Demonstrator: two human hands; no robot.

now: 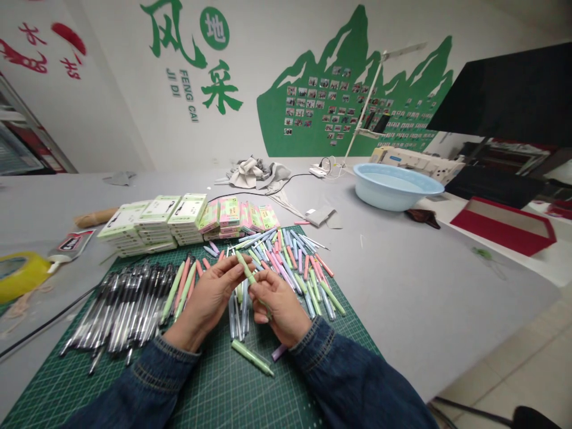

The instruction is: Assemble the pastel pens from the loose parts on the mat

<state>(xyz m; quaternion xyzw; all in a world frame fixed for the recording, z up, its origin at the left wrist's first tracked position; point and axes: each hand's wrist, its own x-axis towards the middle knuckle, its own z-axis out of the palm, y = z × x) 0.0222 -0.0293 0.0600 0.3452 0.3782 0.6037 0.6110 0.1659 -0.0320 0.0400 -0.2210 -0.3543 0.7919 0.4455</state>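
The left grip (208, 301) and right grip (279, 308) were pressed together over a cutting mat (214, 387), both pinching 1 green pen (247, 270) that slanted between them, its upper end rising past the left fingertips (236, 263). The pen lay just above the mat, held clear of the piles.

Just ahead of the grips lay a spread of pastel pens (286, 262) in pink, blue and green, some running under the hands. To the left of the left grip lay a pile of black pens (120, 307). Below the grips, a loose green pen (252, 357) and a small purple piece (279, 353) rested on the mat.

Farther ahead, past the mat's top edge, stood white-and-green boxes (187, 208) and pink-and-green packs (230, 213) in stacks. Well beyond the right grip, a blue basin (393, 186) sat on the bench (402, 298), its pale contents hard to identify. A red box (503, 225) stood farther right, beyond the bench edge.

The mat's right edge ran diagonally beside the right grip, with grey bench stretching beyond it. A yellow tape roll (20, 275) sat well left of the left grip.
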